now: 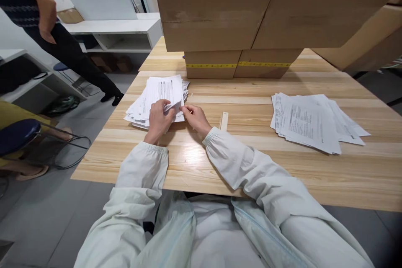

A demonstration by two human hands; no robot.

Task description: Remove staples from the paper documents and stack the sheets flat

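Observation:
A loose stack of printed paper sheets (161,88) lies on the left of the wooden table, its edges uneven. My left hand (159,120) is on the near part of this stack, fingers curled, with the top sheet bent up between thumb and forefinger. At the sheet's near right corner, my right hand (196,118) pinches the paper edge between thumb and forefinger. Just right of that hand lies a flat, pale ruler-like strip (224,121), partly hidden by my sleeve. A second, fanned pile of printed sheets (309,123) rests farther right, touched by neither hand.
Large stacked cardboard boxes (216,12) stand at the back of the wooden table (251,167). Another carton (361,37) is at the right. A person (63,42) stands beyond the left edge, near white shelving (116,27). A dark blue stool (19,134) stands at far left.

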